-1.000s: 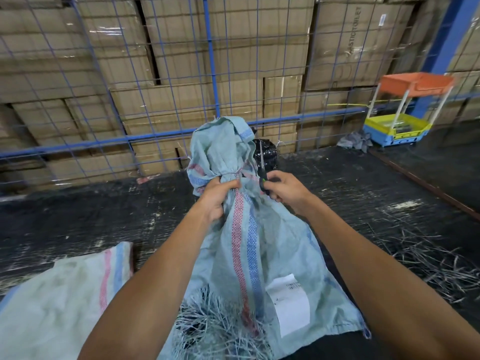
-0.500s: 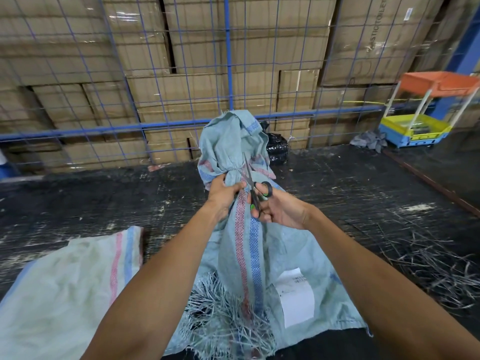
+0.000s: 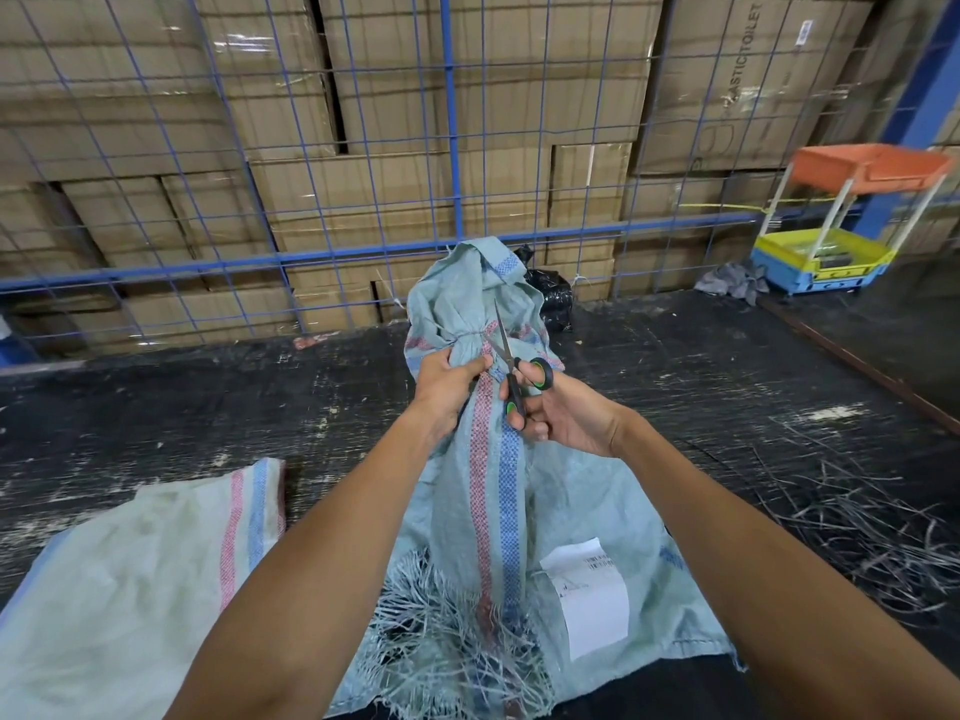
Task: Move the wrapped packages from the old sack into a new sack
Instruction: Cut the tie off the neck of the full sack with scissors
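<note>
1. Head view: a blue wire mesh fence point(image 3: 447, 163) fronts stacked cardboard boxes point(image 3: 395, 200) from 10 to 2 o'clock.
2. At centre, the pale blue woven sack point(image 3: 524, 491), tied shut at its neck with string, stands on the dark floor point(image 3: 727, 397).
3. At 8 o'clock a second, pale sack point(image 3: 130, 579) lies flat.
4. My left hand point(image 3: 447, 389) grips the bunched neck just below the tie.
5. My right hand point(image 3: 566, 413) holds black scissors point(image 3: 511, 363), fingers through the handles, blades parted at the string.
</note>
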The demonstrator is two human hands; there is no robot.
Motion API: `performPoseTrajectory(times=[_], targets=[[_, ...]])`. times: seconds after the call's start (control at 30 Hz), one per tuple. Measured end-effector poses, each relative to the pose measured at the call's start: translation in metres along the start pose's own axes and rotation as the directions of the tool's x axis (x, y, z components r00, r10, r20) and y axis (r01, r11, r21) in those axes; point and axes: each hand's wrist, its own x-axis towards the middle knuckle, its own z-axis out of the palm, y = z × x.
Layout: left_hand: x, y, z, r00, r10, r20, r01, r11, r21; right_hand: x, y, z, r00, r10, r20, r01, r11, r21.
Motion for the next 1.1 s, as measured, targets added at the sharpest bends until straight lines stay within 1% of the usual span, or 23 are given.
performPoseTrajectory(times=[0.1,0.23,0.3,0.43,0.73,0.97,1.1], targets=[[0.0001,0.0016,0.0005,0.998,0.038,-0.057,-0.035,0.997,0.062,-0.0002,0.0010,-0.0021,1.000,0.005,0.006,-0.005,1.000,0.005],[-0.0005,0.0057,0.0020,0.969,0.176,-0.172,-0.126,0.956,0.265,-0.0003,-0.0002,-0.0008,1.000,0.002,0.011,-0.002,1.000,-0.016],[-0.0013,0.0064,0.0033,0.956,0.238,-0.172,-0.177,0.935,0.309,0.0005,-0.0017,0.0003,1.000,0.001,0.010,-0.001,1.000,-0.030],[-0.0018,0.0054,0.0035,0.952,0.269,-0.145,-0.217,0.930,0.298,0.0003,-0.0030,-0.0013,1.000,-0.005,0.008,0.006,0.998,-0.057],[-0.0042,0.0057,0.0051,0.975,0.204,-0.084,-0.184,0.963,0.196,-0.0011,-0.0020,-0.0024,0.999,-0.004,-0.033,0.002,0.999,-0.050],[-0.0048,0.0062,0.0071,0.980,0.149,-0.131,-0.130,0.982,0.140,-0.0037,-0.0001,-0.0015,1.000,0.008,-0.010,-0.008,0.999,-0.052],[-0.0057,0.0047,0.0067,0.985,0.122,-0.120,-0.107,0.987,0.122,-0.0043,0.0022,-0.0013,1.000,0.010,-0.019,-0.011,0.999,-0.053]])
